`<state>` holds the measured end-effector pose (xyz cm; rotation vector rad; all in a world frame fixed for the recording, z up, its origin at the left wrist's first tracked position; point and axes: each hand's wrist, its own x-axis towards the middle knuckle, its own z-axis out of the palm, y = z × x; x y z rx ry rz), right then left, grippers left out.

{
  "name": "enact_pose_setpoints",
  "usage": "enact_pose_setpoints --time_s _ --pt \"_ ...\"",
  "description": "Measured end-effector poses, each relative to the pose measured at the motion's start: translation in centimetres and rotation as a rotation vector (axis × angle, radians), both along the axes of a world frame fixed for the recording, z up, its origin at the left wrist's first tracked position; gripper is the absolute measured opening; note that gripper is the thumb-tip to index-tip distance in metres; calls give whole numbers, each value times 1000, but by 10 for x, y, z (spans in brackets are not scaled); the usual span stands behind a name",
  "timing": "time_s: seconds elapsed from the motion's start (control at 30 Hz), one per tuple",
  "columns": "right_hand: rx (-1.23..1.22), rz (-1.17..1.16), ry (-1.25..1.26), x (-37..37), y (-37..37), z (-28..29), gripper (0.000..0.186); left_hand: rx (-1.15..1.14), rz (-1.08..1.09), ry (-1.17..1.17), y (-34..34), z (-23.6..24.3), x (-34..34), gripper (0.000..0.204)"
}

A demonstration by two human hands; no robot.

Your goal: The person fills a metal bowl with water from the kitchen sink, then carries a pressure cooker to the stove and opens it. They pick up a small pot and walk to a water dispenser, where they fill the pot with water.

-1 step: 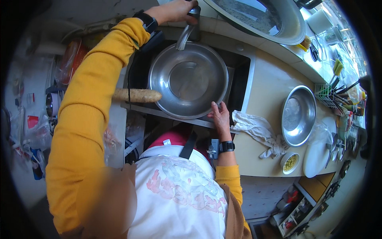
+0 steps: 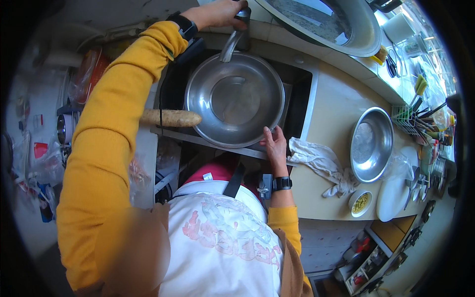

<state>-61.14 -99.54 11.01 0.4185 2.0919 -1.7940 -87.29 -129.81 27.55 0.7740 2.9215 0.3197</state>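
A wide metal basin (image 2: 269, 86) sits over the dark sink (image 2: 312, 101), with what looks like a little water in its bottom. My left hand (image 2: 220, 14) reaches to the far side, its fingers closed on the handle of the faucet (image 2: 230, 47). The faucet's spout points down over the basin's far rim, and no stream of water can be made out. At the near right rim, my right hand (image 2: 274, 141) holds the basin between thumb and fingers. A long, pale brown root vegetable (image 2: 175, 118) lies across the sink's left edge, partly behind my left sleeve.
A crumpled white cloth (image 2: 319, 158) lies right of the sink. Beyond it stand a second metal bowl (image 2: 366, 143), a small bowl of chopped yellow-green food (image 2: 361, 202) and a white board (image 2: 393, 200). A large metal pan (image 2: 366, 42) rests on the ledge behind.
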Motion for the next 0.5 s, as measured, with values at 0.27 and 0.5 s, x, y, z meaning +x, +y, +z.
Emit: enact_pose_setpoints --time_s 0.27,0.5 --pt "-2 99 404 -4 -30 61 27 21 22 9 3 5 2 57" --pt "10 688 166 -12 -144 34 69 90 14 25 0 -2 0 54"
